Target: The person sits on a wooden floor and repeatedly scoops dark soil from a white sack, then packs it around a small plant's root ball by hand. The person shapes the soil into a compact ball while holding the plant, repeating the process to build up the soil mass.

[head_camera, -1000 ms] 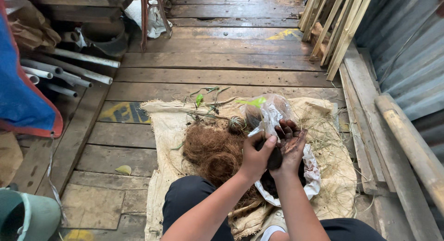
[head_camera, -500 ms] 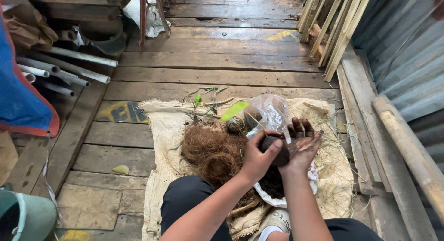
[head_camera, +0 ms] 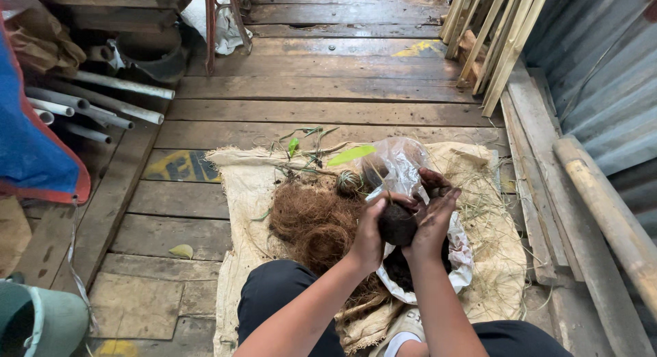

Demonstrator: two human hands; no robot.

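My left hand (head_camera: 370,232) and my right hand (head_camera: 434,216) press together around a dark ball of soil (head_camera: 397,223), held over a clear plastic bag (head_camera: 400,167) with more dark soil in it. Both palms are dirty with soil. To the left of my hands lies a heap of brown coconut fibre (head_camera: 316,220). Behind it lie thin plant stems with green leaves (head_camera: 350,154) and a small round fibre-wrapped ball (head_camera: 348,182). Everything rests on a burlap sack (head_camera: 243,193) spread over the wooden plank floor.
Grey pipes (head_camera: 102,100) and a blue tarp (head_camera: 27,138) lie at the left. A green bucket (head_camera: 37,323) stands at the bottom left. Wooden slats (head_camera: 493,35) lean on the corrugated metal wall (head_camera: 602,69) at right, with a thick bamboo pole (head_camera: 609,206) below.
My hands have lifted slightly and closed more tightly around the soil ball, with the right hand shifting from above it to its right side.
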